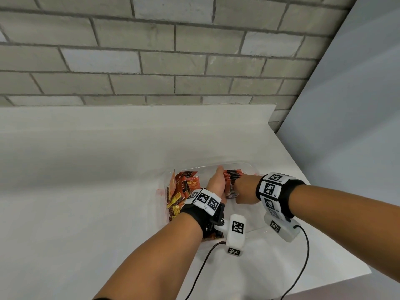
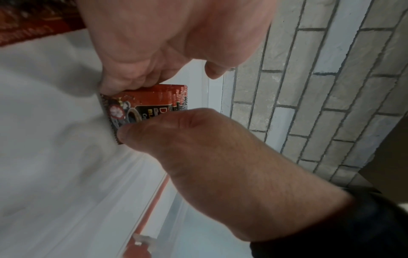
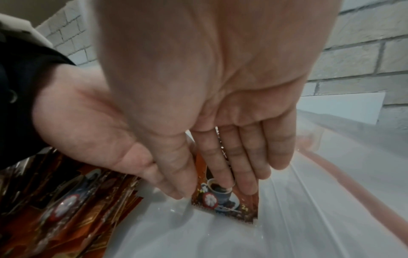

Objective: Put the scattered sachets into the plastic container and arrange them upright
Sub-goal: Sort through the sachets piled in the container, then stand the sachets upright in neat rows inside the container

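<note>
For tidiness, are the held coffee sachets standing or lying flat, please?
Standing: the coffee sachets rest on edge on the clear bin floor.

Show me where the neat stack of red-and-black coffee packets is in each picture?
Head: low centre, the stack of red-and-black coffee packets pressed between left hand and right hand.
Left wrist: stack left of centre, between both hands.
Right wrist: stack low centre, under the right hand.
Shared landmark: the grey brick wall.
</note>
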Demonstrator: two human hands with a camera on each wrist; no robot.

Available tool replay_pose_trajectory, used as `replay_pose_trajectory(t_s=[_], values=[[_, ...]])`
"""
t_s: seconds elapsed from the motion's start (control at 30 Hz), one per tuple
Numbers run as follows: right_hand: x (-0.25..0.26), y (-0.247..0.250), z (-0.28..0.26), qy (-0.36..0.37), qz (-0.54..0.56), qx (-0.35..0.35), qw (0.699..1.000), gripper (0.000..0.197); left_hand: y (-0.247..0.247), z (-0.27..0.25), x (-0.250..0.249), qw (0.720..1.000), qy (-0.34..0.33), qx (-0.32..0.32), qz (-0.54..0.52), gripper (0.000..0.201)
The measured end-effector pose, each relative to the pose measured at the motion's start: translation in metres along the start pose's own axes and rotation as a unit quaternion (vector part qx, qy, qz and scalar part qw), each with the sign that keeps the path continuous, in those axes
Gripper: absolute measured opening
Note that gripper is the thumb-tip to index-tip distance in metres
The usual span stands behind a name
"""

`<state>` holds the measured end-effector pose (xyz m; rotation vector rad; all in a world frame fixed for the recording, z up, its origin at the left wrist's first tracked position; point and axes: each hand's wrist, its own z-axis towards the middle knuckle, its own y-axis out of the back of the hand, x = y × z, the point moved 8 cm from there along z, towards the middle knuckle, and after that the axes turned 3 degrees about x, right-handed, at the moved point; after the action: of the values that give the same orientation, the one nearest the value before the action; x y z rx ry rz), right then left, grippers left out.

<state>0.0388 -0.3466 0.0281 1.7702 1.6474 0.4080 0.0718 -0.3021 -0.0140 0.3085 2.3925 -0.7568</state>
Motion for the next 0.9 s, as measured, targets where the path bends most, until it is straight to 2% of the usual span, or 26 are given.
replay_pose_trajectory(t_s=[0.13, 0.4, 0.57, 0.7, 0.8, 0.9], values=[[-0.002, -0.001, 0.000, 0.005, 0.008, -0.005, 1.000, 0.029, -0.001, 0.001, 0.001, 1.000, -0.001, 0.008, 0.004, 0.047], [-0.004, 0.000, 0.002, 0.014, 0.022, -0.027, 0.999, 0.027, 0.000, 0.002, 0.002, 1.000, -0.005, -0.006, 0.029, 0.052], [-0.003, -0.001, 0.001, 0.017, 0.022, -0.019, 0.999, 0.028, 0.005, 0.005, 0.003, 1.000, -0.005, -0.006, 0.021, 0.042], [-0.006, 0.000, 0.002, 0.004, 0.022, -0.030, 0.999, 0.024, 0.005, 0.002, 0.002, 1.000, 0.000, -0.009, 0.026, 0.039], [-0.008, -0.002, 0.003, -0.009, 0.020, -0.026, 0.999, 0.030, 0.006, 0.000, -0.001, 0.999, -0.009, -0.022, 0.021, 0.038], [-0.008, 0.001, -0.006, -0.006, 0.049, -0.014, 0.999, 0.024, 0.002, -0.013, -0.008, 1.000, -0.017, -0.008, 0.008, 0.040]])
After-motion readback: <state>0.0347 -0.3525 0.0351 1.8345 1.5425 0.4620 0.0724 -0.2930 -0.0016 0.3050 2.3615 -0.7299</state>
